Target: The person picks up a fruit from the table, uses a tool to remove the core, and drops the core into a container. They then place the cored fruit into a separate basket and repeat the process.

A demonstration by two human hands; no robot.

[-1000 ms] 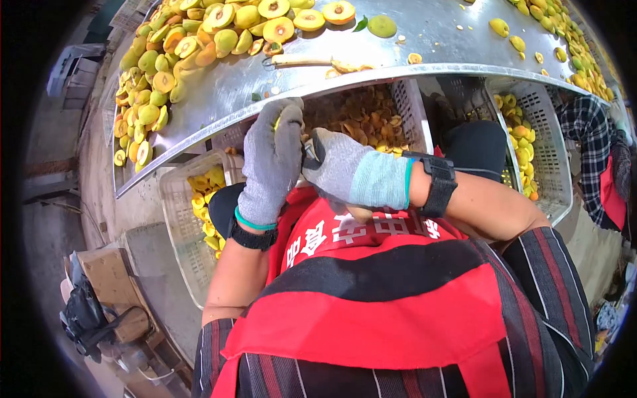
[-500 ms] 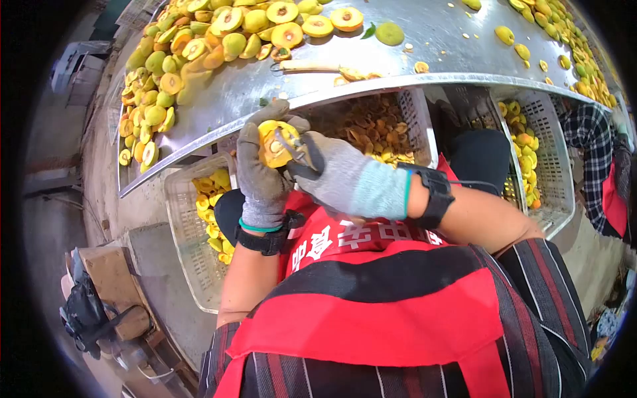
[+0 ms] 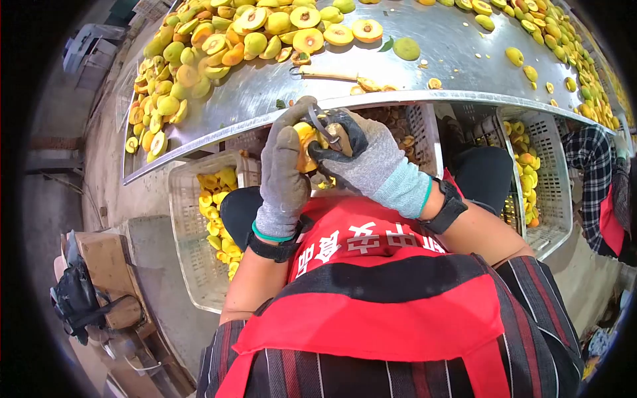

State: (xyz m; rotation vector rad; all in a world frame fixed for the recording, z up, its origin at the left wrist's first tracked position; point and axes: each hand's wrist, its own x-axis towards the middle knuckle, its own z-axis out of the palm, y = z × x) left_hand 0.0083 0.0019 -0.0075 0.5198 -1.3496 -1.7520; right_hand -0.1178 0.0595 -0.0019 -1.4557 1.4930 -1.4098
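Note:
Gloved in grey, my left hand point(image 3: 285, 176) is wrapped round a yellow fruit half point(image 3: 306, 147), just past the metal table's near edge. My right hand point(image 3: 368, 156), in a grey and light blue glove, grips a tool with a curved metal loop point(image 3: 320, 118) and a brownish handle point(image 3: 340, 139). The loop is at the fruit's cut side; the fingers partly hide the contact. Under the hands, a crate point(image 3: 424, 129) holding brown and yellow pieces is largely covered.
Halved fruit point(image 3: 255, 43) is heaped on the metal table point(image 3: 391, 69), near a wooden-handled tool point(image 3: 325, 74). Crates of yellow pieces stand left point(image 3: 186, 232) and right point(image 3: 554, 179) of my legs. A co-worker's plaid sleeve point(image 3: 587, 156) shows at the right.
The fruit half, hidden at first, came into view in my left hand and now tilts sideways. My right hand has turned the looped tool against it. The view has shifted slightly.

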